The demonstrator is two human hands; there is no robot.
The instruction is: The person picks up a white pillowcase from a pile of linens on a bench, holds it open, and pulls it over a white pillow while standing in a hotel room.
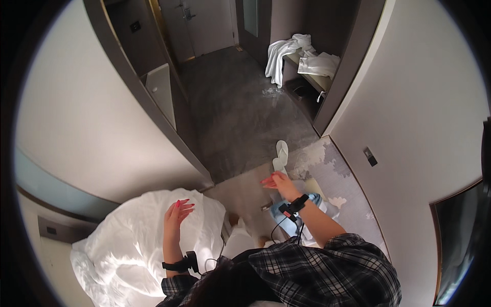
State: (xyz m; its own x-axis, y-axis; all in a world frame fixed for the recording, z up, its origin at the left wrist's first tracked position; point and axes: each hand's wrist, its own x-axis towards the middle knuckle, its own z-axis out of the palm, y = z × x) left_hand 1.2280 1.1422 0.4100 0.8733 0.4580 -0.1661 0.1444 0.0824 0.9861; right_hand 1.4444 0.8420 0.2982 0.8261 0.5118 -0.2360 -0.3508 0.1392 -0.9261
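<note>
My left hand (178,212) is held up over the white duvet (115,225) at the left, its fingers stretched out and nothing in them. Toward the middle, my right hand (277,183) hangs in the air with its fingers extended and also holds nothing. Just beyond it, a pair of white flip-flops (282,151) lies on the floor, one partly hidden behind that hand. Below my right forearm is a heap of light blue and white material (281,212); my arm covers part of it, and I cannot tell its kind. Dark straps with cables circle both wrists.
White cloths (280,57) drape over a low bench (318,78) in the far right alcove. A dark floor (230,105) leads to a closed door (209,30). Walls flank the passage, and a dark framed panel (460,245) hangs at the right.
</note>
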